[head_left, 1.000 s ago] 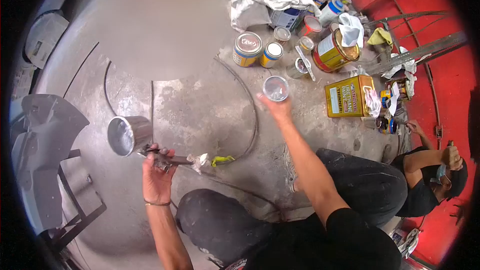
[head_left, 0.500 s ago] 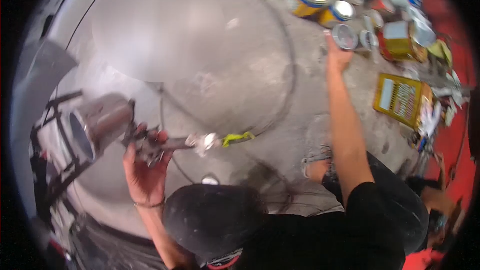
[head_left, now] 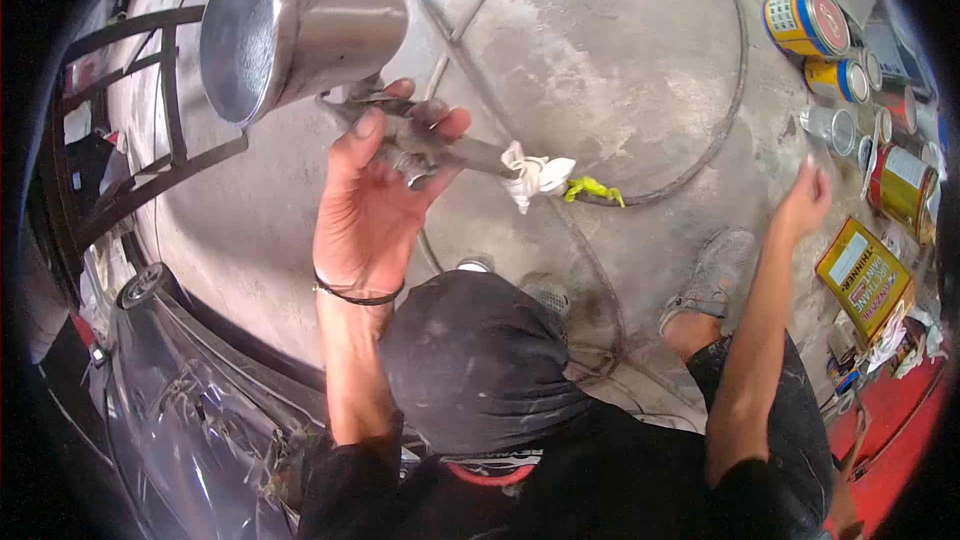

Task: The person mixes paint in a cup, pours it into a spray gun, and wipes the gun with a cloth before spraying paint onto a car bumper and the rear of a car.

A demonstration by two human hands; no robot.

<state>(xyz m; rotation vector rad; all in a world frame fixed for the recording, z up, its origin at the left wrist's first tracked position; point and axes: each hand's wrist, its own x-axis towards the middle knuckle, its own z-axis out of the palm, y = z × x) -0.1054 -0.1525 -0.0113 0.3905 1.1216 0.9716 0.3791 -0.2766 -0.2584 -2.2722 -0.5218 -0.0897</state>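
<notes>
My left hand (head_left: 375, 210) is wrapped around a spray gun (head_left: 425, 145), whose parts are partly hidden by the fingers. Beyond the fingertips is a metal cup (head_left: 340, 25), lying sideways with its mouth to the left; it appears joined to the gun. A white rag (head_left: 540, 176) and a yellow-green strip (head_left: 595, 189) are tied where the hose (head_left: 690, 175) meets the gun. Over on the right, my right hand (head_left: 803, 202) holds nothing visible, its fingers loosely bent. Just past it a clear plastic cup (head_left: 828, 127) stands on the floor, apart from the fingers.
Yellow-and-blue paint cans (head_left: 805, 22), a thinner tin (head_left: 865, 278) and another tin (head_left: 900, 185) line the right side. The hose loops over the concrete floor (head_left: 620, 60). A black frame (head_left: 170, 100) and a dark glossy car part (head_left: 190, 410) occupy the left.
My right hand has come away from the clear cup, which stays among the cans. My left hand and the spray gun appear higher and further right as the view shifts.
</notes>
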